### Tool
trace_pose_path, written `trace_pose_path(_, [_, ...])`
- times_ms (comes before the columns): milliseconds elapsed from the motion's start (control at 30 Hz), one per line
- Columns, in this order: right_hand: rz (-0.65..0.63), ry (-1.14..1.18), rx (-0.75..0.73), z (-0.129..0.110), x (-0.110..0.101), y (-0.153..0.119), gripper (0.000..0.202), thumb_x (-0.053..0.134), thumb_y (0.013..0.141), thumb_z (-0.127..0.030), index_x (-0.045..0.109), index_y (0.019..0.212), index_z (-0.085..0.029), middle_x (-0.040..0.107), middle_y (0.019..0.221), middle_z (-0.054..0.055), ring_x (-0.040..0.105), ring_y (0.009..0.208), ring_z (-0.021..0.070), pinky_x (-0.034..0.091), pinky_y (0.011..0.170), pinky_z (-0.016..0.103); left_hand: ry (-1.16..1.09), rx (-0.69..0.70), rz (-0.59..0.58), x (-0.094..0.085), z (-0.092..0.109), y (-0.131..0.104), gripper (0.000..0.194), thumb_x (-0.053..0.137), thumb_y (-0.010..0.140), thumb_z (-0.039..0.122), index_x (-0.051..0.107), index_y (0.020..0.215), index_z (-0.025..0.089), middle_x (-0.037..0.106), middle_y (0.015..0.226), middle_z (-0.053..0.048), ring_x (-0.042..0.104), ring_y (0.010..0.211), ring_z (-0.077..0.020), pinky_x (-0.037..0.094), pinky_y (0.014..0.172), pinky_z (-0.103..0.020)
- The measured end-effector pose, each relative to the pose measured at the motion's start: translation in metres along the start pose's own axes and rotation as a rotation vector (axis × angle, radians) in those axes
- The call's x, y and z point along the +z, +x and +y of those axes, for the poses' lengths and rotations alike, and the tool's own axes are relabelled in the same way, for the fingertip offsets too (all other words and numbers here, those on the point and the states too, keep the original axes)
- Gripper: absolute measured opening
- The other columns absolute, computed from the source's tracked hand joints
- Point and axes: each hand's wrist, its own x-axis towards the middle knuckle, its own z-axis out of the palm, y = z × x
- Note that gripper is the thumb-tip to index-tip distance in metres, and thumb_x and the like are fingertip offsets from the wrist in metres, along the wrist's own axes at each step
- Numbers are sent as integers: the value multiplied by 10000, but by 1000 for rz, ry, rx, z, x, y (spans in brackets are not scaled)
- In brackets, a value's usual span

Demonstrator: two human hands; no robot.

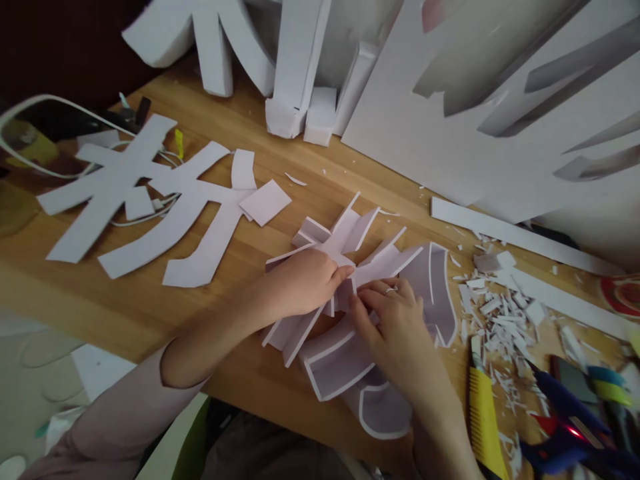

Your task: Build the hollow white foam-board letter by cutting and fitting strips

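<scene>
A hollow white foam-board character [345, 233], with thin walls standing up from its flat base, lies on the wooden table in front of me. My left hand [310, 280] reaches over its left part, fingers curled and thumb pressed at a short wall strip [344, 293] near the middle. From the right, my right hand [393, 317], wearing a ring, pinches at the same strip, its fingertips almost touching my left thumb. The hands hide part of the strip. Curved walled sections [337, 360] of the character extend below and right of my hands.
A flat white cut-out character [195, 207] lies left, over a white cable. Finished foam characters [295, 60] and a large cut sheet [390, 113] stand behind. At right are foam scraps [505, 327], a yellow utility knife [483, 413] and a blue glue gun [570, 427] with a red light.
</scene>
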Motion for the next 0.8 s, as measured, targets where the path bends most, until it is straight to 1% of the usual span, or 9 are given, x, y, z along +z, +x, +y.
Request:
trace_pose_path(67, [2,-52,-12,0,1,1,323,477,981,-250,610,694,-187,692,861,55,508,981,293,268,764,402,-16,-4,-10,-1,1,0,581,261,1026,447,651,711,153,702,712,-125,662,698,-247,449,655,-343])
trace_pose_path(133, [-5,-79,-49,1,1,2,319,477,981,-226,594,687,-185,683,831,51,536,950,277,272,771,397,-27,-5,-10,-2,1,-1,577,263,1029,438,654,720,147,706,719,-127,666,703,-246,448,660,-342])
trace_pose_path(333, [6,-205,-110,-2,-1,5,262,510,930,-174,589,681,-181,676,788,62,586,899,277,319,794,403,-24,-10,-1,-3,2,-2,592,257,1036,425,662,715,137,710,718,-132,671,718,-243,451,668,-338])
trace_pose_path(400, [17,-176,-106,-2,1,5,270,501,929,-167,573,669,-186,674,788,67,588,887,272,342,798,397,-20,-18,-2,-3,2,-2,598,259,1036,427,665,706,137,706,708,-127,669,710,-237,451,664,-334])
trace_pose_path(500, [37,-67,-87,2,5,5,288,474,940,-172,533,659,-196,652,778,77,575,863,261,376,805,387,-21,-14,-5,-3,3,-2,601,250,1042,408,664,697,140,701,696,-117,666,706,-227,447,666,-328])
trace_pose_path(667, [-46,121,-83,8,1,5,316,424,978,-214,474,667,-214,599,762,73,540,827,247,383,770,366,12,-33,-9,-3,6,-2,621,218,1047,391,660,691,139,708,714,-131,677,748,-244,450,687,-345])
trace_pose_path(800, [-94,192,-72,8,-3,6,330,384,992,-228,463,671,-220,582,766,65,529,823,244,358,761,362,31,-29,-12,-1,4,-2,587,230,1046,362,682,758,121,728,782,-149,690,809,-259,474,734,-359])
